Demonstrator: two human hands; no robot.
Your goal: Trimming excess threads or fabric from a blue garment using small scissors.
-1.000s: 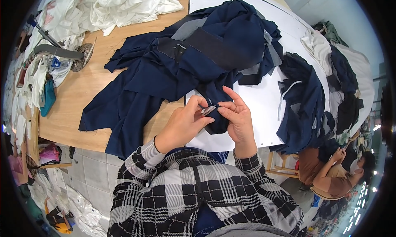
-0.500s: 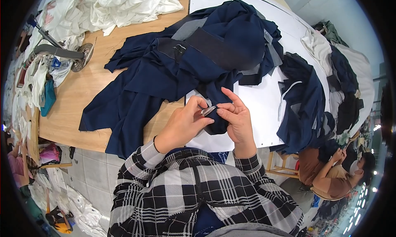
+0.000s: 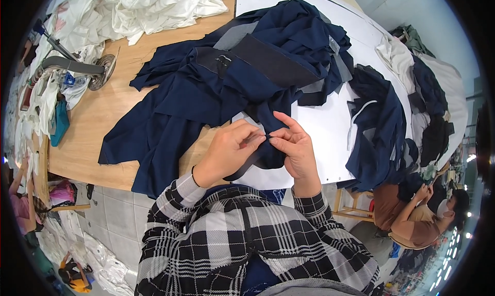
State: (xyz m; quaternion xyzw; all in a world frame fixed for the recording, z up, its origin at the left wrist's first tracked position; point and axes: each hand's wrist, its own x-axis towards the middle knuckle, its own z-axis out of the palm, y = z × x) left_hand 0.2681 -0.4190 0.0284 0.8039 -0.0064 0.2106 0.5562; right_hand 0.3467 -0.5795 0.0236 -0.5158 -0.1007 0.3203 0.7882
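In front of my chest, my left hand (image 3: 223, 153) and my right hand (image 3: 296, 150) meet fingertip to fingertip, both closed in a pinch. A small dark bit of navy cloth (image 3: 267, 137) shows between them. The right thumb and a finger grip it, while the right index finger sticks up and away. The left thumb and fingers close on its other side; the metal snips seen there before are mostly hidden now. Navy fabric (image 3: 271, 159) hangs below the fingers and joins the big heap of navy garment pieces (image 3: 180, 100) on the table.
White cloth (image 3: 165, 10) is piled at the far left of the wooden tabletop (image 3: 87, 157). A grey-armed stand with a round base (image 3: 106, 69) sits left. More navy pieces (image 3: 379, 126) lie on the white board (image 3: 325, 136) at right. Beyond them a person (image 3: 420, 221) sits handling cloth.
My left fingers have moved in against the right fingertips. The small silver snips, clear between them earlier, no longer show plainly. A dark strip now hangs under my left hand.
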